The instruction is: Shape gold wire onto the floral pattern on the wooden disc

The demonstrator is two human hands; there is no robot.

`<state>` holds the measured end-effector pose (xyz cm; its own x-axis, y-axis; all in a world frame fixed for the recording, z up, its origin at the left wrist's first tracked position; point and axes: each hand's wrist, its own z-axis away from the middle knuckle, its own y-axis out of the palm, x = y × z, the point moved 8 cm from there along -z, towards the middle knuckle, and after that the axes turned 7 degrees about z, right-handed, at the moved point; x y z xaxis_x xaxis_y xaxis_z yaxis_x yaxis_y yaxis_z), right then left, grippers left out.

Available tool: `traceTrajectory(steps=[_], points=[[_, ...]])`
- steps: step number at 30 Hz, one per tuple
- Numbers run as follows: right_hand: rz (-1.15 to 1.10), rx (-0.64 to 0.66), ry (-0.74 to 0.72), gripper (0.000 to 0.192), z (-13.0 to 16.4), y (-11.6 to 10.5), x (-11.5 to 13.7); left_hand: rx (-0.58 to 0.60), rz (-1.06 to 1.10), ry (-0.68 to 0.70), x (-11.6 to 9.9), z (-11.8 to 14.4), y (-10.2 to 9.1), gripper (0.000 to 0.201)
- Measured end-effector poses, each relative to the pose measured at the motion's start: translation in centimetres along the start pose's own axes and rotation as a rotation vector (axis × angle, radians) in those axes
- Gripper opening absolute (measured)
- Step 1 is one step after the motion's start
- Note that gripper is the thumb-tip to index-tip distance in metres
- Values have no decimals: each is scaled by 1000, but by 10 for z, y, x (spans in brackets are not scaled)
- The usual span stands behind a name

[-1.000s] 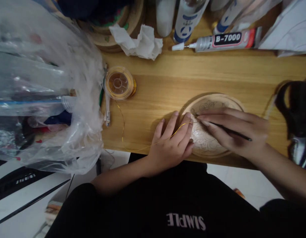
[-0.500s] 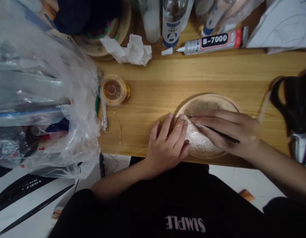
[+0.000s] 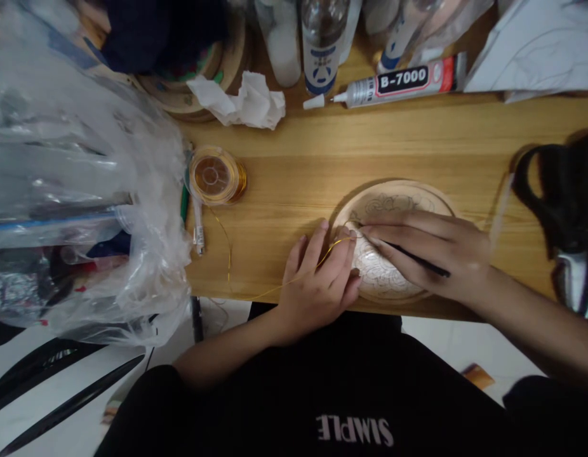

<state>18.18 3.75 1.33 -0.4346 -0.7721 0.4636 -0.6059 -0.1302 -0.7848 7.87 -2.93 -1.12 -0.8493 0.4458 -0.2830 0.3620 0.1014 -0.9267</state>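
Note:
A round wooden disc with a drawn floral pattern lies near the front edge of the wooden table. My left hand rests flat at the disc's left rim, fingers pressing a thin gold wire onto it. The wire runs back across the table to a gold wire spool. My right hand lies over the disc and holds a thin black tool, its tip pointing at the wire end beside my left fingertips.
A big clear plastic bag of supplies fills the left side. At the back lie a crumpled tissue, a B-7000 glue tube, bottles and white paper. A black object sits at the right edge.
The view has drifted, so everything sits slightly further left. Both hands stay on the disc with only small finger shifts at the wire end.

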Motion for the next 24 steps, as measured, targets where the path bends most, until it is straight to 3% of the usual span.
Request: traceTrajectory(steps=[17, 24], points=[[-97, -10, 54, 33, -4, 2, -4, 3, 4, -7, 0, -1, 0, 48], [-190, -30, 246, 24, -5, 0, -17, 16, -2, -12, 1, -1, 0, 48]])
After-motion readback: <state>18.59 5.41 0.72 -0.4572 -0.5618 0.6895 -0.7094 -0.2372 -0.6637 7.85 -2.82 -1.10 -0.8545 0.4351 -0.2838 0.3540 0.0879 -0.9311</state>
